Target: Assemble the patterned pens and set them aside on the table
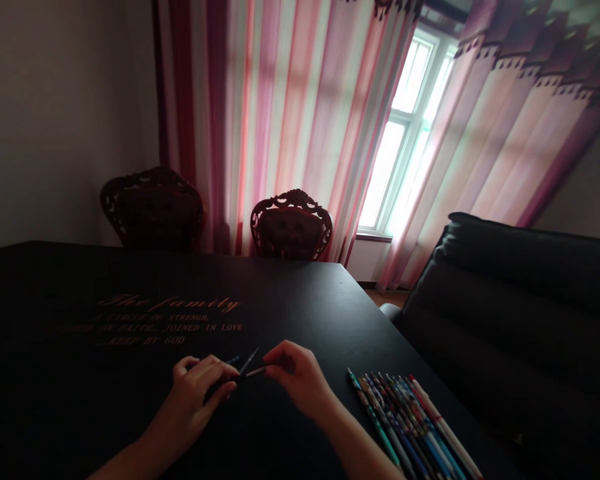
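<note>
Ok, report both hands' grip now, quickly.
Left hand: closed, holding a dark pen.
Right hand: closed, pinching a slim pale pen piece.

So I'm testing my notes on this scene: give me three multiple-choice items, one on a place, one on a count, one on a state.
1. Where do the loose pens lie?
A. On a chair seat
B. On the black table, right of the right hand
C. On the windowsill

2. How many carved chairs stand beyond the table?
A. Two
B. Three
C. Five

3. What is the left hand doing?
A. Lying open and empty
B. Lifting a cup
C. Gripping a slim pen piece

1: B, they fan out on the tabletop.
2: A, two carved backs show.
3: C, its fingers curl around the piece.
</note>
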Demonstrator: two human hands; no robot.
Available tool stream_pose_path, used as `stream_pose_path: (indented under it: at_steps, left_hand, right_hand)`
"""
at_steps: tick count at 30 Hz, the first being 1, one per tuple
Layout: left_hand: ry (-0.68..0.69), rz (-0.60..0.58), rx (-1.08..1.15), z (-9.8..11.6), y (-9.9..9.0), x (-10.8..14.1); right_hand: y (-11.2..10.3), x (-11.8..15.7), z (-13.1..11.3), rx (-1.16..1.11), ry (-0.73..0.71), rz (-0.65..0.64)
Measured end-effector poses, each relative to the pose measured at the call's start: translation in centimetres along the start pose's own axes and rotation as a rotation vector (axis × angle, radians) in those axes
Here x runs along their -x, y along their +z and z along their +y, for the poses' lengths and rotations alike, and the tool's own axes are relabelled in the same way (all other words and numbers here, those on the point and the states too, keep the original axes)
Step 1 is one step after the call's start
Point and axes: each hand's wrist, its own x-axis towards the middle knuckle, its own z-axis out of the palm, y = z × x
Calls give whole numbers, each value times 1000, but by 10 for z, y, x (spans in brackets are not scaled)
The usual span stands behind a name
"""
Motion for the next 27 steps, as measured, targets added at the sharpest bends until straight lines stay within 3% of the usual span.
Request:
stream_pose_path:
  at_steps: [5, 10, 16, 21, 27]
  left_hand:
    - [117, -72, 23, 5, -3, 2]
    - [86, -116, 27, 11, -5, 4]
    - [-92, -10, -107, 13, -1, 2]
    - [-135, -25, -143, 11, 1, 2]
    - [-202, 61, -153, 2, 1, 0]
  right_hand:
    - [23, 6, 11, -192, 172, -59]
    - [31, 9, 11, -195, 144, -53]
    - [5, -6, 17, -223, 101, 70]
    - [-22, -16, 26, -352, 155, 205]
    - [-34, -19, 30, -365, 187, 211]
